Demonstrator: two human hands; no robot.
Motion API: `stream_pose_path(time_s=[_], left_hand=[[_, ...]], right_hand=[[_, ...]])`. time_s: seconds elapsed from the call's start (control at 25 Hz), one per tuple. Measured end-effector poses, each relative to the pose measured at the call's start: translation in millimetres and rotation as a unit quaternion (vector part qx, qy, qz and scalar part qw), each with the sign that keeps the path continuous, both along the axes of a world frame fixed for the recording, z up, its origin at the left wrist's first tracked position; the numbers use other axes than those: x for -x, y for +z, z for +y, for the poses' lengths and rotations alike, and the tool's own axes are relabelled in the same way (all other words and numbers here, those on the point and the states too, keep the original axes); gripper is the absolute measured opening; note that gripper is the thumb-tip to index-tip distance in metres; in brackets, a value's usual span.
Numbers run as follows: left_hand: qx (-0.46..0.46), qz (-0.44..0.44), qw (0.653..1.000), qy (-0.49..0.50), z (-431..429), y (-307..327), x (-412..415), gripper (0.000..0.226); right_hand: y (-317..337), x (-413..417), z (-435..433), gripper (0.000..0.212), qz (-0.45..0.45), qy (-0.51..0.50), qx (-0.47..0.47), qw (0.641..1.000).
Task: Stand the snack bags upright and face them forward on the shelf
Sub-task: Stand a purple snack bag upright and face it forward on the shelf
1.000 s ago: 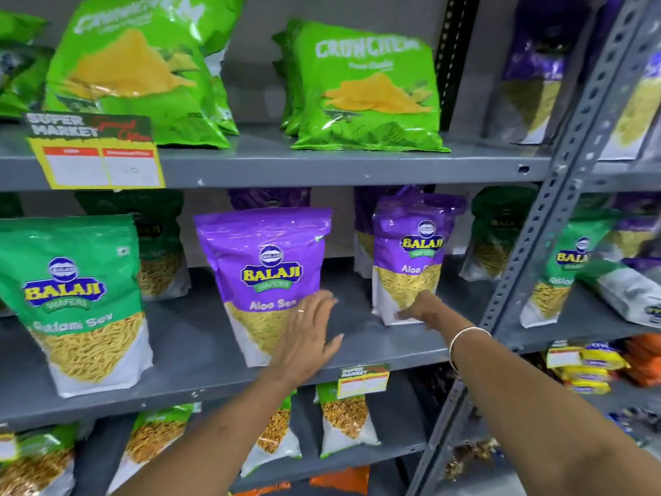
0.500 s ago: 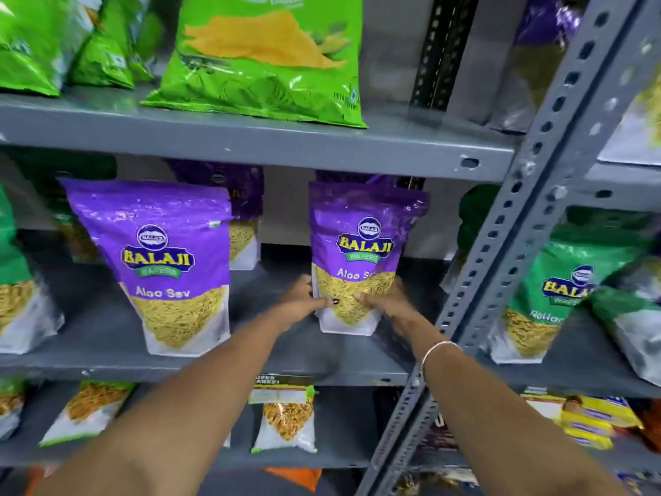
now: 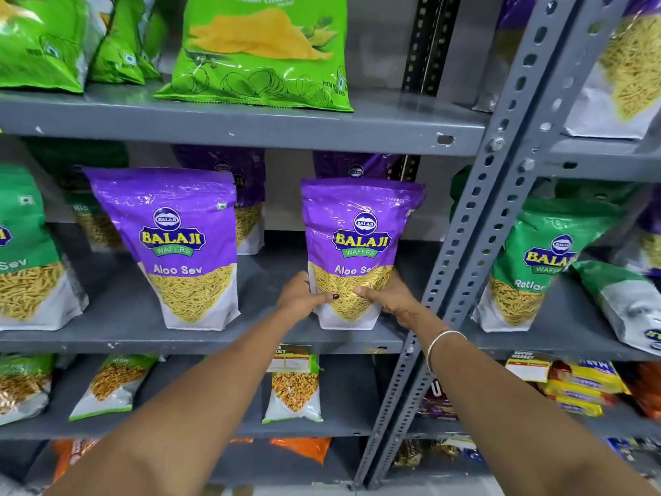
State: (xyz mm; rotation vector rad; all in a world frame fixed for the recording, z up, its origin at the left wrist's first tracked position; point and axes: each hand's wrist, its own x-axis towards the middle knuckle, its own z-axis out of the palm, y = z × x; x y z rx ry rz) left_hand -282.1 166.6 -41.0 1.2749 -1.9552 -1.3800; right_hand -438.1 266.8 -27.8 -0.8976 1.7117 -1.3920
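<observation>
1. Standing upright on the grey middle shelf (image 3: 118, 316), label forward, is the purple Aloo Sev bag (image 3: 357, 245), close to the slotted upright post (image 3: 475, 216) on its right.
2. Left hand (image 3: 304, 298) is clamped on the bag's lower left edge, thumb across the front of the clear window.
3. Right hand (image 3: 390, 298) is clamped on the lower right edge, thumb likewise on the front; a thin bangle (image 3: 441, 340) circles that wrist.
4. Just behind the held bag, another purple bag (image 3: 354, 166) peeks over its top, mostly hidden.
5. Over to the left, well apart, a second Aloo Sev bag (image 3: 182, 245) stands facing forward, leaning slightly left.
6. Farther left, a green sev bag (image 3: 28, 252) stands at the frame edge.
7. Up on the shelf above, a bright green chips bag (image 3: 264, 48) faces out.
8. Right of the post, a green Ratlami bag (image 3: 536, 266) leans against its neighbours.
9. Down on the lower shelf, a small snack pouch (image 3: 293, 392) sits behind a price tag (image 3: 291, 359).
</observation>
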Motion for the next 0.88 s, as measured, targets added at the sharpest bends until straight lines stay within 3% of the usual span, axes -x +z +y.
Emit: stream_pose_path(time_s=[0.32,0.52,0.72,0.8,0.88], left_hand=[[0.021,-0.025,0.999,0.013,12.7,4.8,-1.6,0.052],[0.017,-0.026,0.999,0.009,8.5,0.8,0.0,0.054],[0.016,-0.032,0.999,-0.002,6.1,-0.9,0.1,0.057],[0.035,-0.037,0.999,-0.012,5.3,2.3,-1.3,0.064],[0.106,-0.038,0.994,-0.003,10.0,10.2,-11.1,0.076]], right_hand=[[7.8,-5.8,8.0,0.061,0.042,-0.007,-0.015,0.999],[3.9,-0.6,4.8,0.063,0.024,-0.015,-0.022,0.999],[-0.9,1.1,2.7,0.081,0.032,-0.032,-0.039,0.998],[8.9,-4.0,3.8,0.090,0.078,-0.045,-0.033,0.995],[23.8,-17.3,10.8,0.102,0.181,-0.096,0.002,0.979]])
